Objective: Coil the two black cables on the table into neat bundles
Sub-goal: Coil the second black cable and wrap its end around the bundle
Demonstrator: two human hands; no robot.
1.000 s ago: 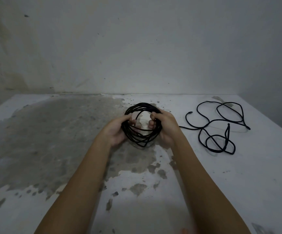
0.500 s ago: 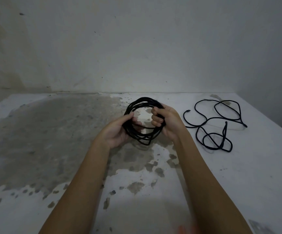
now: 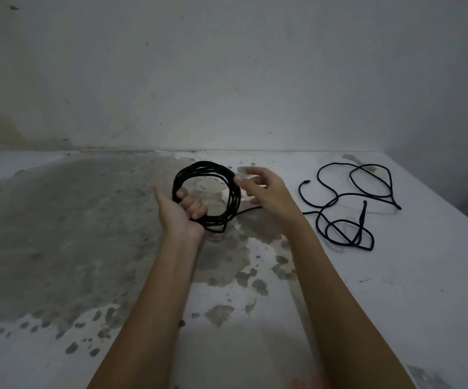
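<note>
Coil (image 3: 234,199): black, several turns, being held on edge just above the table (image 3: 395,304), centre of view, opening facing the camera.

Left hand (image 3: 179,211): palm up, fingers being curled through the ring; the lower-left turns are being gripped.

Tail (image 3: 248,211): a short end is being let out from the coil's lower right, running beneath the right hand. Where it ends cannot be told.

Right hand (image 3: 266,192): being held beside the coil's right edge, fingers loosely spread, nothing being gripped. Whether the fingertips are touching the turns cannot be told.

Loose cable (image 3: 363,217): being left in open loops flat on the table, to the right, apart from both hands.

A grey worn patch (image 3: 59,220) is being shown over the table's left half. The wall (image 3: 227,80) is behind.
</note>
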